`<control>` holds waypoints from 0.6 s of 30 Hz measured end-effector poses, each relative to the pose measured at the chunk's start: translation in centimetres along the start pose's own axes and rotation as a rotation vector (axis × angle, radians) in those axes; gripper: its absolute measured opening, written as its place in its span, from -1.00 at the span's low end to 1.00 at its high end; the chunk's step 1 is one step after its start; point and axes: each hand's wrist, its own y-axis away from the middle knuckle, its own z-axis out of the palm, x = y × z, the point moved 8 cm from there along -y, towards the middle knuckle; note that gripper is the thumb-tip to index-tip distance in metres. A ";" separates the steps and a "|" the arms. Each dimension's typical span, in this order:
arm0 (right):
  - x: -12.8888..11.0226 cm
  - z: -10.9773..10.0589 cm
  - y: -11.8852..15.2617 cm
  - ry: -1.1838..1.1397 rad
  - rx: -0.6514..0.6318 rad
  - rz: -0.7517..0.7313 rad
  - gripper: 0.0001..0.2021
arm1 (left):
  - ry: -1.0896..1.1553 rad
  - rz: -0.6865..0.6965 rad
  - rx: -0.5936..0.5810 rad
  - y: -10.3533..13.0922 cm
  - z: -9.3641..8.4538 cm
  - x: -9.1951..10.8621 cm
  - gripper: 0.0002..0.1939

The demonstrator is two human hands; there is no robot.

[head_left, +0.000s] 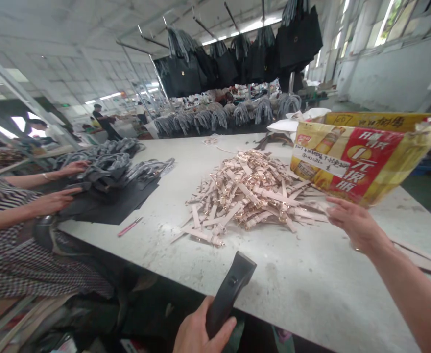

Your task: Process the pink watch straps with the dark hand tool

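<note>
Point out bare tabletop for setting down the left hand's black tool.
Bare tabletop lies between the strap pile, the near edge and the right hand. A narrower bare strip separates the pile from the dark sheets and pink pen-like tool. Crowded: the pile, running to the yellow box, and the left end with grey handles.

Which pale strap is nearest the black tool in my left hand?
The frontmost strap of the pile, its gold-fitted end toward the black tool; the others lie farther away.
</note>
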 end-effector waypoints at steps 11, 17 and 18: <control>4.6 2.3 14.6 0.376 -0.684 0.074 -0.68 | -0.053 0.017 -0.020 -0.1 0.6 1.7 -0.60; 2.8 2.4 12.7 0.773 -0.480 -0.258 -0.70 | -0.125 0.055 -0.048 -0.2 0.8 2.7 -0.60; 2.3 2.9 12.6 0.783 -0.438 -0.304 -0.69 | -0.132 0.060 -0.055 -0.3 0.8 2.9 -0.59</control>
